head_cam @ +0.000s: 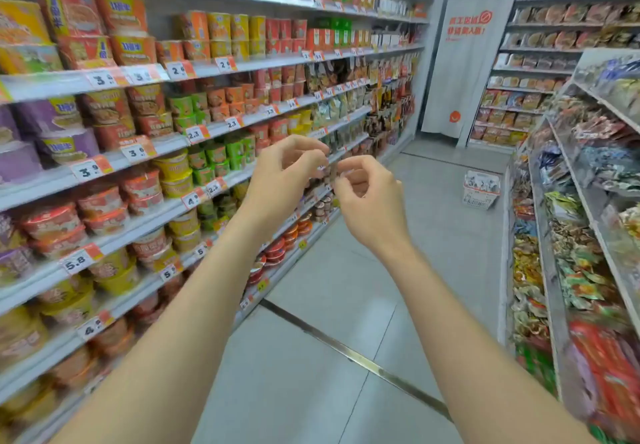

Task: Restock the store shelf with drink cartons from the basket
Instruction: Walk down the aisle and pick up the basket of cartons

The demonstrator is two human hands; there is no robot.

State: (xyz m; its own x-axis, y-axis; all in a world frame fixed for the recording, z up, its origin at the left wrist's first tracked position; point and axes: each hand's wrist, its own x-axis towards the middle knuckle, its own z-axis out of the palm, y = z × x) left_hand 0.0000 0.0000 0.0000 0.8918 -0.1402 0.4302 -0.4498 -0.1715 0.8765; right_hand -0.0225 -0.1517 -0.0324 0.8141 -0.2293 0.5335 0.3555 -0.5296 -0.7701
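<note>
A white basket (481,190) with drink cartons stands on the floor far down the aisle, beside the right-hand shelving. Both my arms reach forward at chest height in the middle of the aisle. My left hand (284,180) and my right hand (370,201) are close together, fingers loosely curled and apart, with nothing in either. Neither hand touches a shelf or the basket, which lies well beyond them.
Tall shelves (194,153) of instant noodle cups with price tags line the left side. Shelves of snack packets (575,236) line the right. A grey tiled floor (346,305) with a dark strip runs between them. A white door (464,63) closes the far end.
</note>
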